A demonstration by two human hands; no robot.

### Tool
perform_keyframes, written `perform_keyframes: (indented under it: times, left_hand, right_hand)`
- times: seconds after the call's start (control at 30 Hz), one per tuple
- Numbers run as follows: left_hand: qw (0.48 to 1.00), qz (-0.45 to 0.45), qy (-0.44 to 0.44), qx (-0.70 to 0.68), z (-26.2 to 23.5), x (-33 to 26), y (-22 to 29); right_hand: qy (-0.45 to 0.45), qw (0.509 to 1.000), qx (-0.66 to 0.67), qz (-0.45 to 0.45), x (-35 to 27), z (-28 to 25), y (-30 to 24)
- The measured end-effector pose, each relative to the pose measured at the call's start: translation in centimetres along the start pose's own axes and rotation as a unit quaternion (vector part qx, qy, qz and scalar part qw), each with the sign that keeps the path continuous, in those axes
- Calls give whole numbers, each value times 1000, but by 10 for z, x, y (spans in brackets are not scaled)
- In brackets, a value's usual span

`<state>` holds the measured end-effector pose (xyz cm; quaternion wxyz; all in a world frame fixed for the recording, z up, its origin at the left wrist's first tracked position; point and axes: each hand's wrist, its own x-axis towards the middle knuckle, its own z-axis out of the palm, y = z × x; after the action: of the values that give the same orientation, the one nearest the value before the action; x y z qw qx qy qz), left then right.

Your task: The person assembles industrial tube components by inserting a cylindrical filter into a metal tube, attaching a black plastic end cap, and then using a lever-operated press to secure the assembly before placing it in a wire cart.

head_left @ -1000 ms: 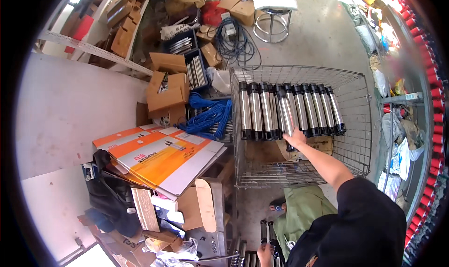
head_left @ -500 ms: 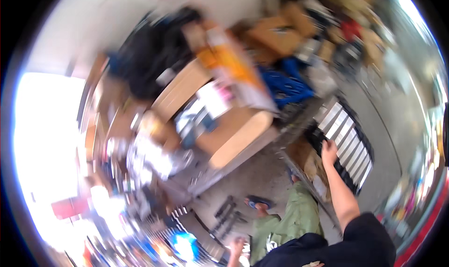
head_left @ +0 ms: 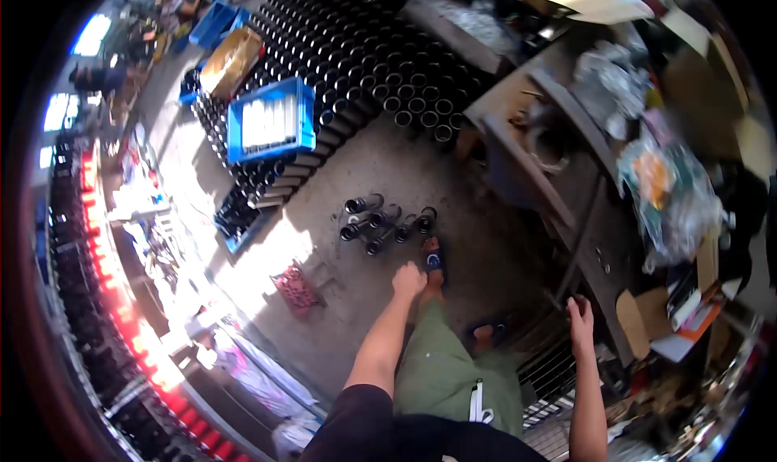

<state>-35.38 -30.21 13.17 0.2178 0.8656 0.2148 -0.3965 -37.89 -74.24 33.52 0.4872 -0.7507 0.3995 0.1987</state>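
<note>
My left hand (head_left: pixel 409 280) hangs over the floor in front of my body, closed in a loose fist, and nothing shows in it. Just beyond it, several black cylinders with shiny ring ends (head_left: pixel 384 219) are grouped on the concrete floor beside my sandalled foot (head_left: pixel 433 260). Off to the right, my right hand (head_left: pixel 579 320) is beside the edge of a dark workbench (head_left: pixel 599 243). Its fingers are slightly curled and apart, with no object visible in them.
A dense block of black cylinders (head_left: pixel 348 57) covers the floor ahead. On its left part sits a blue crate of white pieces (head_left: pixel 271 122), near a cardboard box (head_left: pixel 231 61). A small stool with a patterned seat (head_left: pixel 295 290) stands left. Plastic bags (head_left: pixel 668 203) crowd the right bench.
The view has swung from the cluttered bench to the floor of cylinders. My right hand, earlier at a black slatted thing, is now away from it. My left hand has come further into view.
</note>
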Motion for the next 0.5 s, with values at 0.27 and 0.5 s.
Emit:
perform_keyframes:
  times: [0.27, 0.5]
  left_hand:
    - [993, 17, 45, 111, -14, 192, 42]
    - [975, -105, 112, -159, -51, 137, 37]
  right_hand:
    - [-18, 990, 98, 100, 59, 86, -82]
    - [7, 988, 109, 109, 72, 101, -94]
